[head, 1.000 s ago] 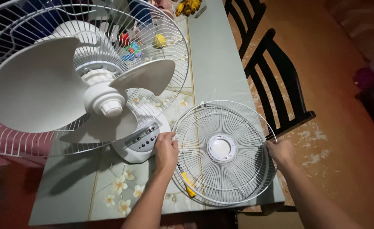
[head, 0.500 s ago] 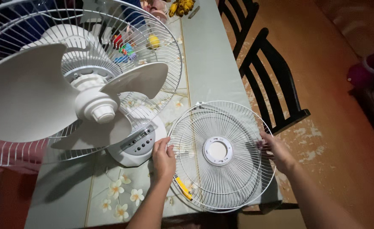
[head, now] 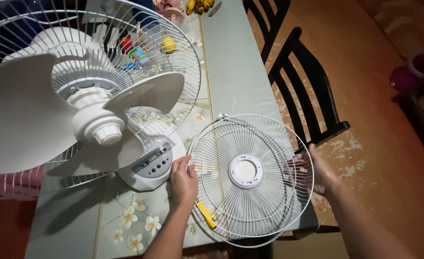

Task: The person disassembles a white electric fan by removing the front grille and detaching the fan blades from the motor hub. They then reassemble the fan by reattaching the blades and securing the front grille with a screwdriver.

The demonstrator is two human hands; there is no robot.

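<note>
Hands first: our left hand (head: pixel 184 178) grips the round white front grille (head: pixel 251 177) at its nine o'clock edge, fingers curled shut over the rim wires, while our right hand (head: pixel 315 172) holds the opposite edge at three o'clock, fingers wrapped around the rim from behind and partly hidden by the wires. We hold the grille nearly flat above the near right corner of the table (head: pixel 236 72), its white hub cap facing up at us; part of it hangs past the table edge. A yellow-handled tool (head: pixel 205 214), probably a screwdriver, lies under the grille at about seven o'clock from its hub. At ten o'clock from the grille stands the white fan (head: pixel 96 120), its three blades bare and uncovered, its rear guard (head: pixel 183 57) ringing them, and its control base (head: pixel 154 165) just beside our left hand. A black chair (head: pixel 308 91) stands at one o'clock, off the table's right side, and small colourful items (head: pixel 135 50) and bananas (head: pixel 200 5) sit at the far end. We judge the step in hand to be carrying the loose grille, either just off the fan or about to go on. Fitting it would call for tilting it upright, centring it over the blades and matching rim to rim.
</note>
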